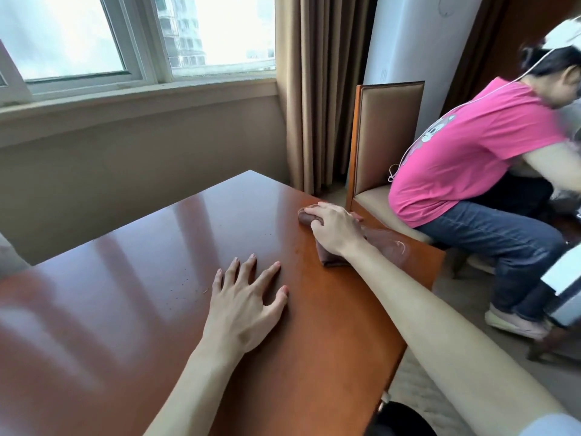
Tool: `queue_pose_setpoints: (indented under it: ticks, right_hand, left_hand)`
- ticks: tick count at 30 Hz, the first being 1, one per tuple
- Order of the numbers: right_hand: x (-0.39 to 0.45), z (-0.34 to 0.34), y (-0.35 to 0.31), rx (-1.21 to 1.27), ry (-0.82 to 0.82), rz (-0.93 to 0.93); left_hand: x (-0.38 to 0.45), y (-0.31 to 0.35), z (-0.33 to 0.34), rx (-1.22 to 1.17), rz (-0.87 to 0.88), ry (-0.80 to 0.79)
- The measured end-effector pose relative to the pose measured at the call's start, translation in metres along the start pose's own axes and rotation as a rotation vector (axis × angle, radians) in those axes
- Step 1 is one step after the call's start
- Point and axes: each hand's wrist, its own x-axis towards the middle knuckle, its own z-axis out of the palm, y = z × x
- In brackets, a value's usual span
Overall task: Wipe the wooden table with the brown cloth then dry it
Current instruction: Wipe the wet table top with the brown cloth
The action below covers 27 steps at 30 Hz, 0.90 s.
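I have two hands on one wooden table [132, 294]. My left hand [243, 305] is closest to me, in the lower middle of the frame. It lies flat on the shiny top. Its fingers are straight and spread wide, and the tips touch the wood. It holds nothing.

My right arm [424, 309] reaches from the lower right corner up toward the middle of the frame. At its end, my right hand [334, 229] sits on top of one brown cloth [333, 258]. The cloth is bunched up near the table's right edge, just right of the middle of the frame. My fingers bend down over the front of the cloth and press it onto the wood. One bit of cloth sticks out ahead of my fingertips, and one bit sticks out under my wrist.

Farther away, just past the table edge, one chair [388, 136] with a tan back stands by the curtain [320, 89]. One person in a pink shirt [471, 146] and blue jeans sits on it, leaning toward the right side of the frame.

Farthest off, in the upper left, there is a window [135, 39] with two glass panes.
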Motion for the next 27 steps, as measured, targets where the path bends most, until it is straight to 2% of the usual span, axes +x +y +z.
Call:
queue_pose_setpoints:
  ticks: [7, 10, 13, 22, 27]
  right_hand:
    - [-0.184, -0.028, -0.014, 0.0, -0.038, -0.045]
    - [-0.209, -0.036, -0.015, 0.018, -0.05, -0.032]
    - [-0.174, -0.038, -0.009, 0.022, -0.04, 0.003]
    - [0.007, -0.008, 0.017, -0.033, 0.101, 0.156]
    - [0.056, 0.003, 0.018, -0.034, 0.13, 0.218]
  left_hand:
    - [-0.001, -0.001, -0.004, -0.003, 0.022, -0.006]
    - [-0.002, 0.0, -0.002, -0.016, 0.024, -0.002]
    - [-0.003, -0.001, -0.002, -0.033, 0.032, 0.001]
    - [-0.002, -0.001, 0.001, -0.051, 0.017, 0.045]
    - [0.0, -0.001, 0.001, -0.061, -0.012, 0.045]
